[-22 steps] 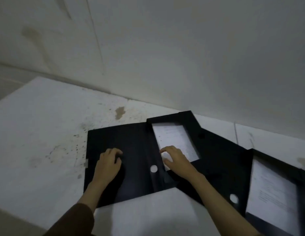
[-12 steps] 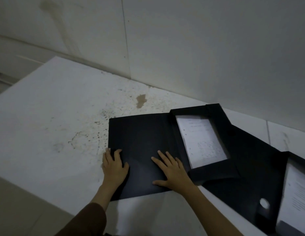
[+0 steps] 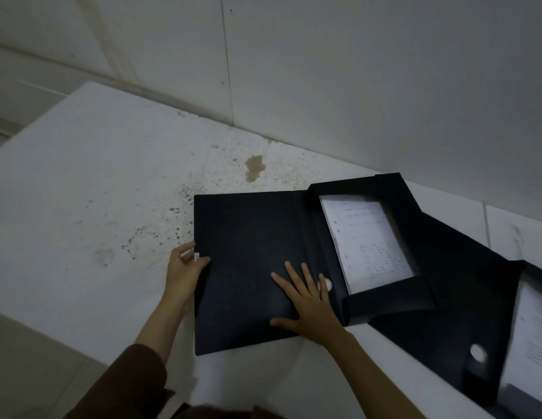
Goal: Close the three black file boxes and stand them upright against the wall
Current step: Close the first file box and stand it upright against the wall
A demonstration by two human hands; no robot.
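Black and flat, the first file box [image 3: 309, 261] lies open on the white table [image 3: 91, 189], just in front of the wall [image 3: 354, 71]. Its big lid [image 3: 248, 267] is spread out to the left. The tray part on the right holds a stack of white paper [image 3: 366, 243] with small holes down one side.

The left hand [image 3: 182, 267] curls over the left edge of the lid. The thumb is on top, and the fingers [image 3: 185, 249] wrap round the edge by a small white clasp [image 3: 196, 256]. The right hand [image 3: 306, 303] lies flat and wide open on the lid, near a round ring hole [image 3: 325, 284]. It holds nothing; it only presses down.

I think the job now is to lift the lid and fold it over the paper. To do it well, the left hand should raise the edge slowly, and the right hand should slide off the lid first, or it will hold the lid down. Then the right hand could steady the tray so the box does not skid. The paper should stay tucked in so it does not get pinched.

The box looks like thin, stiff board with sharp folds and a dull, smooth skin. The table is rough and speckled, with a brown stain [image 3: 254, 166].

A second open box [image 3: 463, 303] lies partly under the first one. A third [image 3: 530, 343] peeks in at the right edge, showing more paper. None stands up yet.
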